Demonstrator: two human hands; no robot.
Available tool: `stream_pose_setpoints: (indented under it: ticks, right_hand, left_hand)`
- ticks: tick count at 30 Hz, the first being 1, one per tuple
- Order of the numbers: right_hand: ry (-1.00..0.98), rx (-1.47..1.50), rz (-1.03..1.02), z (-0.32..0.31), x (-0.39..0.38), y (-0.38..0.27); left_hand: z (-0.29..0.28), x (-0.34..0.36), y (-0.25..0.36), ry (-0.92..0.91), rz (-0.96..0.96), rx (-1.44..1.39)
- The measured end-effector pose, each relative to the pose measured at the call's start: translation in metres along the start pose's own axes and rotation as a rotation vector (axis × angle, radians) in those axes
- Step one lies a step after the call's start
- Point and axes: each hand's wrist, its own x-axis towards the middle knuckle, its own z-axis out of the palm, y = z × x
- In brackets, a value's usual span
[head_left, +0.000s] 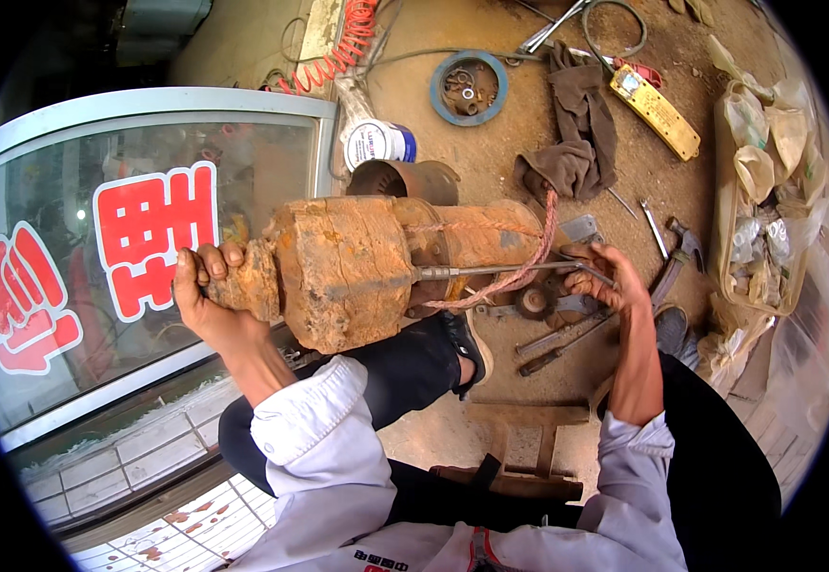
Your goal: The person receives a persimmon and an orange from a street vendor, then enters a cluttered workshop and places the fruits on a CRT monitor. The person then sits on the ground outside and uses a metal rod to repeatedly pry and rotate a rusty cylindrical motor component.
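1. Gripping the narrow end of the rusty machine (343,272) with the left hand (212,300), curling the fingers close around.
2. Closing the right hand (610,278) on the bent end of a metal rod (505,269), pointing its socket-like tip along the machine's side.
3. Holding the machine sideways between the glass panel (272,162) and the right hand, near the left leg (400,377); leaving any support underneath impossible to tell.
4. Risking a slipping tip by pulling the rod off-axis against corroded metal.
5. Risking a snag by working the rod where crossing the pink rope (550,224).
6. Risking a roll by steadying with one hand only.
7. Risking cracked glass by swinging the narrow end outward.
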Motion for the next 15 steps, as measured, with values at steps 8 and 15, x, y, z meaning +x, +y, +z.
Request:
stream_pose_setpoints:
  ticks: [8,15]
  right_hand:
    - [0.278,0.024,-0.485,0.026,0.026,0.049]
    - [0.502,0.202,-0.778,0.037,0.064,0.051]
  left_hand:
    - [-0.003,-0.002,0.000,0.066,0.010,0.011]
    - [0.011,-0.008,-0.001,0.085,0.004,-0.007]
